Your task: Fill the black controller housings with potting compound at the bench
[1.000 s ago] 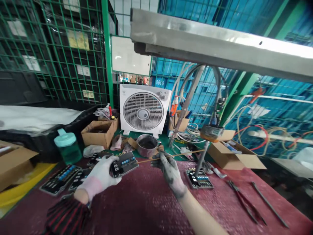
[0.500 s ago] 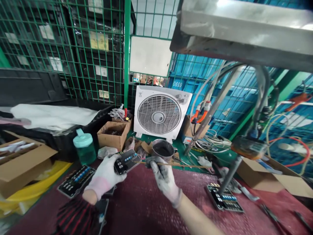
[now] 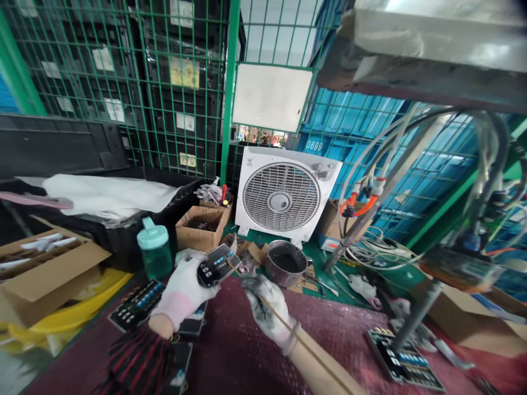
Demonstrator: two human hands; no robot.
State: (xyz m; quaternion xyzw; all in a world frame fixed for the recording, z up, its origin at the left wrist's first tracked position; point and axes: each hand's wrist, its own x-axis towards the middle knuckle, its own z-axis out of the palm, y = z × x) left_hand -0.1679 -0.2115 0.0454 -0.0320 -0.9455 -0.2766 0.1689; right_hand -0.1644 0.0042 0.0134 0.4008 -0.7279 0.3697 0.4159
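Note:
My left hand (image 3: 185, 285), in a white glove with a pink cuff, grips a circuit board (image 3: 216, 265) in a dark case, tilted above the table. Small blue parts stand in a row on it. My right hand (image 3: 265, 304), its glove blackened at the fingers, pinches a long thin stick (image 3: 284, 322). The stick's tip is at the board's face; whether it touches cannot be made out. Its tail runs back along my right forearm. Behind my right hand stands a metal pot (image 3: 287, 266) with dark contents.
More boards lie at the left (image 3: 138, 304) and below my left wrist (image 3: 193, 325). Another board (image 3: 405, 359) sits at the right, under a metal rod (image 3: 418, 315). A box fan (image 3: 284, 195), a teal bottle (image 3: 155, 255) and cardboard boxes (image 3: 201, 233) line the back.
The stick has swung from lying nearly level to slanting down along my right forearm, with its tip at the board. The whole scene has shifted rightward as the camera turned.

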